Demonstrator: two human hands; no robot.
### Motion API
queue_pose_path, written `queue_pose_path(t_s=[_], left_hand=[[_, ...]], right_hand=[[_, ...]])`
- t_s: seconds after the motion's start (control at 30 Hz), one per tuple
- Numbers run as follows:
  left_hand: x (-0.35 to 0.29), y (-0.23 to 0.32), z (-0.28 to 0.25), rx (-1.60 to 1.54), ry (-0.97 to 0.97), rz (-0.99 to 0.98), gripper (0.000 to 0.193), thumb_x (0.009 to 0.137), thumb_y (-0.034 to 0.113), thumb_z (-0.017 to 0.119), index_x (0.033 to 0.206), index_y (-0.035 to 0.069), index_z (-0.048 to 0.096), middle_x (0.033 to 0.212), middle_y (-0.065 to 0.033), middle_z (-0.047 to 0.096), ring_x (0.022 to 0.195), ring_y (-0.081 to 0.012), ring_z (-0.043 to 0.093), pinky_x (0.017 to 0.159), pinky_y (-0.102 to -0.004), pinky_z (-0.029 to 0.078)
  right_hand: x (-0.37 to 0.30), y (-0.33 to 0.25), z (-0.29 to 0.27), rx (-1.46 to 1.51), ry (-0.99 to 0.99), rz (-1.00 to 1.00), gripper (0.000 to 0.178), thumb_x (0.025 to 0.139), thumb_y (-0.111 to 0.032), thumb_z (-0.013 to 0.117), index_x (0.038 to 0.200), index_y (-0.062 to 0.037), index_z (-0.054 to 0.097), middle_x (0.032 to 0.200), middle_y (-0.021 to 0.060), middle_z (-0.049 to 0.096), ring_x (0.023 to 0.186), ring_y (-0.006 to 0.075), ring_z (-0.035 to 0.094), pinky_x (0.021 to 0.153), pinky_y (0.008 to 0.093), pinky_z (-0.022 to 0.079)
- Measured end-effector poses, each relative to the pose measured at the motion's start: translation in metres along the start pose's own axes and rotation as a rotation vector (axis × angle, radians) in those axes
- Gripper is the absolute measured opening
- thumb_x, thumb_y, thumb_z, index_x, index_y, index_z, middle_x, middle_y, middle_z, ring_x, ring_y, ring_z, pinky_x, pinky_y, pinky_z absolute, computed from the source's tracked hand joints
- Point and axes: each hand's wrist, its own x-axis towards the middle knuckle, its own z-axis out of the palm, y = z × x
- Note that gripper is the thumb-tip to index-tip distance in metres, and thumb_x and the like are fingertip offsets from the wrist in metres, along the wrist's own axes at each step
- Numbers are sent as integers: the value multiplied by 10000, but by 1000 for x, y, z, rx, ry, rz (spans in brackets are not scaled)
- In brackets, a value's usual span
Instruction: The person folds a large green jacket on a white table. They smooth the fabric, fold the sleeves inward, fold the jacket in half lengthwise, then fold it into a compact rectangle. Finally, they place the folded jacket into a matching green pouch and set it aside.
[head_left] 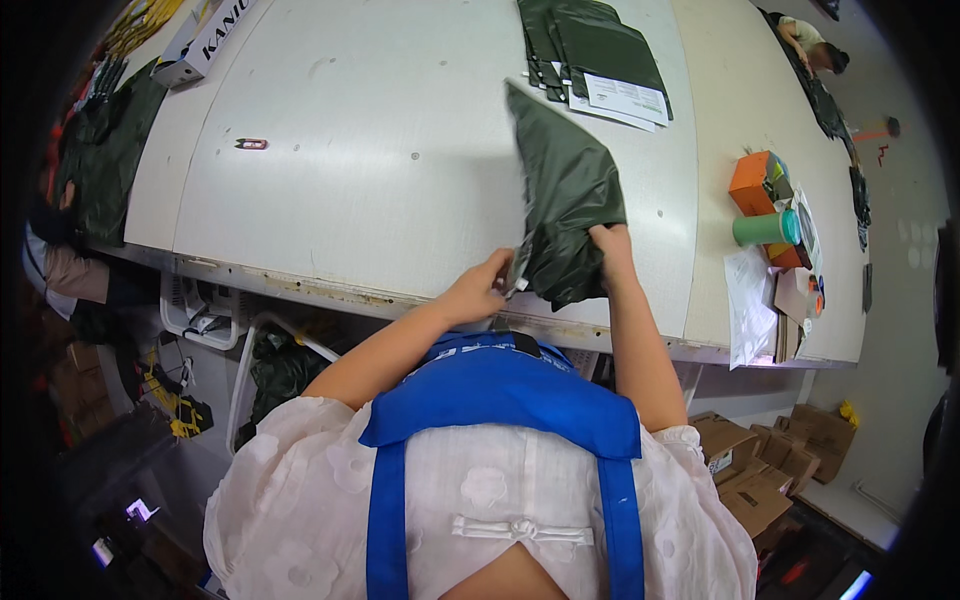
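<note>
A dark green, shiny fabric bag (570, 180) is held at the table's front edge, its pointed end reaching away from me over the tabletop. My left hand (482, 290) pinches its near left edge, beside a small white tag (521, 285). On the other side, my right hand (614, 250) grips the bunched right side of the bag, its thumb on top and the other fingers partly hidden. Beyond the bag lies a stack of flat dark green pieces (610, 50) with white printed sheets (628, 98) at its near end.
A small red cutter-like tool (251, 144) lies on the white table (350, 200). To the right stand a green cup (768, 229), an orange box (752, 183) and papers (748, 300). A white carton (205, 42) sits far left. Other people work at left and far right.
</note>
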Motion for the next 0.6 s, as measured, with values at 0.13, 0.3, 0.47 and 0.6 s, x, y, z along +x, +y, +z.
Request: queue_pose_path(t_s=[0.13, 0.3, 0.47, 0.6], left_hand=[[9, -39, -23, -1058, -201, -259, 559, 812, 89, 543, 1342, 27, 376, 1215, -117, 565, 1150, -267, 520, 986, -354, 393], [17, -1, -1, -1026, 64, -242, 829, 841, 220, 652, 1466, 78, 126, 1444, -103, 322, 1313, -245, 348, 1090, -358, 283], [22, 14, -4, -809, 12, -173, 956, 723, 64, 717, 1467, 84, 118, 1418, -140, 339, 1301, -241, 357, 1075, -362, 305], [16, 15, -21, -876, -64, -283, 955, 690, -31, 665, 1469, 81, 123, 1407, -131, 360, 1279, -236, 387, 1057, -340, 328]], right_hand=[[6, 6, 12, -788, -25, -55, 334, 822, -136, 502, 1084, 38, 614, 1026, 263, 638, 940, 355, 630, 811, 377, 486], [0, -12, 21, -1208, -103, -681, 251, 789, -65, 480, 967, 31, 630, 967, 269, 621, 917, 440, 589, 787, 476, 477], [-2, 2, 22, -1324, -449, -457, 285, 763, -22, 482, 1008, 41, 613, 1031, 272, 603, 927, 429, 586, 827, 478, 472], [2, 19, 29, -1086, -276, -702, 222, 759, -46, 519, 928, 40, 634, 972, 253, 625, 942, 435, 586, 829, 484, 471]])
